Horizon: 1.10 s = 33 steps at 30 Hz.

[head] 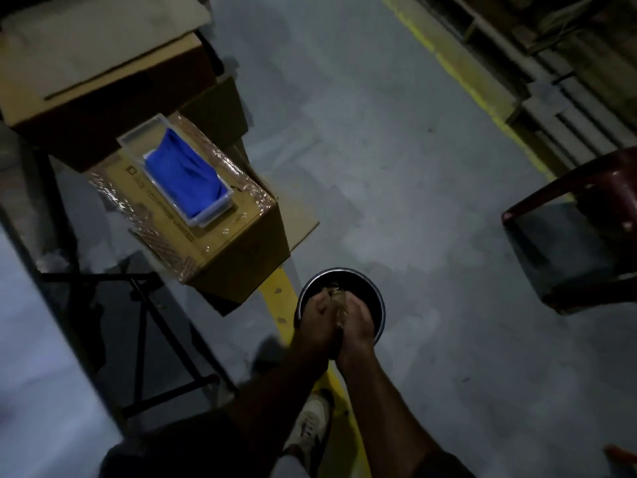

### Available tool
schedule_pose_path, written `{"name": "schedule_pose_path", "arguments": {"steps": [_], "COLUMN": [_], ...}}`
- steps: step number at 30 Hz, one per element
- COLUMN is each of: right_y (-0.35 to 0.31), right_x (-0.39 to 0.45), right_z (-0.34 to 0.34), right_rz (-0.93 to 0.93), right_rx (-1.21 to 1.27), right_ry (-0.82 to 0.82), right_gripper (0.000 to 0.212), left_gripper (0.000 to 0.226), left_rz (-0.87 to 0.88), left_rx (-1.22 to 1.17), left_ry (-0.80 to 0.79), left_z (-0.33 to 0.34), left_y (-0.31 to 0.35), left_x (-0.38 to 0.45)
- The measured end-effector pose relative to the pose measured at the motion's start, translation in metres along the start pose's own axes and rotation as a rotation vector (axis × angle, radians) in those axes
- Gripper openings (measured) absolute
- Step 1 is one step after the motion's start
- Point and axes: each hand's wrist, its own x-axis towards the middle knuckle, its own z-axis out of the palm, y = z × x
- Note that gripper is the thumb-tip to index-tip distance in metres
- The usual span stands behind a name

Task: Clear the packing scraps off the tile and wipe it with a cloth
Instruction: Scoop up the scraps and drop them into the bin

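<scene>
Grey concrete floor runs under you, crossed by a yellow line, and over the round dark bin your left hand and right hand press together around a wad of brown packing scraps. That wad looks light, loose and crumbly, so keep it cupped from both sides. The blue cloth, soft and limp, lies in a clear tray on the wrapped carton well to your left; a red chair stands apart on the right, and I cannot pick out the tile.

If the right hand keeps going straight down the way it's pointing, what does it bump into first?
Probably the inside of the round bin. The right hand and left hand press a wad of scraps over its mouth, though depth is hard to judge.
</scene>
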Motion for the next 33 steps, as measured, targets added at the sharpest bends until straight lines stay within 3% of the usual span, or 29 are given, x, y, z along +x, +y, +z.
{"name": "schedule_pose_path", "arguments": {"steps": [1,7,14,21,33], "right_y": [-0.01,-0.059,-0.066,0.018,0.212], "right_x": [-0.015,-0.13,-0.27,-0.402,-0.55], "right_z": [0.006,0.042,0.099,0.166,0.249], "right_rz": [-0.069,-0.241,-0.423,-0.525,-0.485], "right_rx": [-0.061,-0.183,-0.268,-0.41,-0.648], "right_ry": [-0.022,-0.154,-0.302,-0.489,-0.759], "right_gripper": [0.022,0.021,0.015,0.023,0.019], "left_gripper": [0.011,0.028,0.023,0.02,0.025], "left_rz": [0.004,0.177,0.368,0.509,0.466], "left_rx": [-0.037,-0.091,-0.189,-0.205,-0.293], "left_ry": [-0.008,0.152,0.248,0.408,0.644], "left_z": [-0.003,-0.047,-0.147,-0.296,-0.526], "left_y": [0.011,0.087,0.145,0.122,-0.001], "left_x": [-0.015,-0.095,-0.194,-0.294,-0.403]}}
